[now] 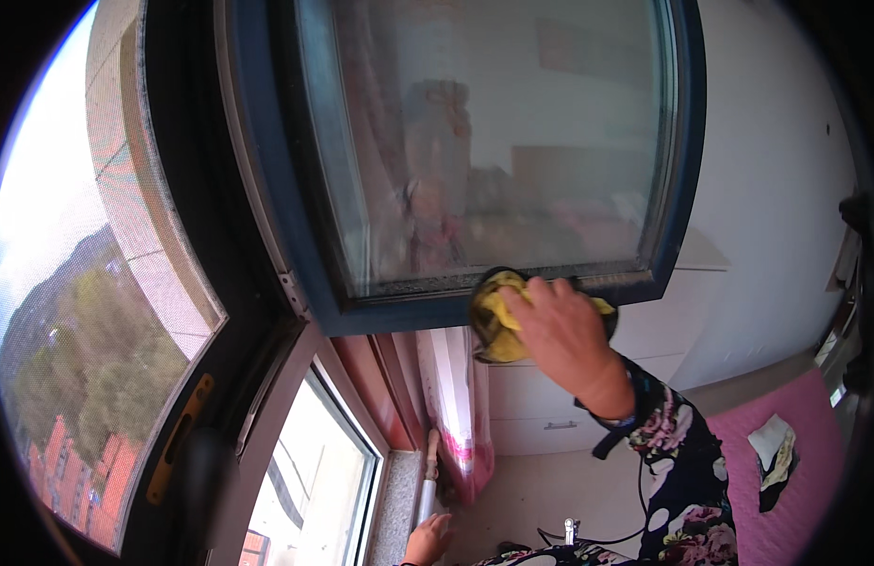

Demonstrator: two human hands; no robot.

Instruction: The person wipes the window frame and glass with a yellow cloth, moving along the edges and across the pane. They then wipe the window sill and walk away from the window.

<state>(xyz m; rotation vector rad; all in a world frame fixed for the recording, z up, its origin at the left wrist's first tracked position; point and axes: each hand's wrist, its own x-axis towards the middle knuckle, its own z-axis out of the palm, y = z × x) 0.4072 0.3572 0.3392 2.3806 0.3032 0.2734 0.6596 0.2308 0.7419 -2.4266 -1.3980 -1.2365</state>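
Note:
My right hand (564, 332) grips a yellow and dark cloth (504, 318) and presses it against the bottom rail of a blue window sash (409, 317). The sash stands swung inward, and its glass pane (493, 141) shows hazy reflections. Dirt lies along the lower edge of the glass. Low in the view, my left hand (428, 541) is beside the granite window sill (397, 488) and a white pipe (426, 499); whether it touches or holds anything is not clear.
An insect screen (90, 318) fills the left side. Pink and white curtains (455, 417) hang below the sash. White drawers (543, 424) stand behind. A pink bedspread (748, 453) with a crumpled cloth (775, 453) lies at right. A black cable (642, 488) runs near my right sleeve.

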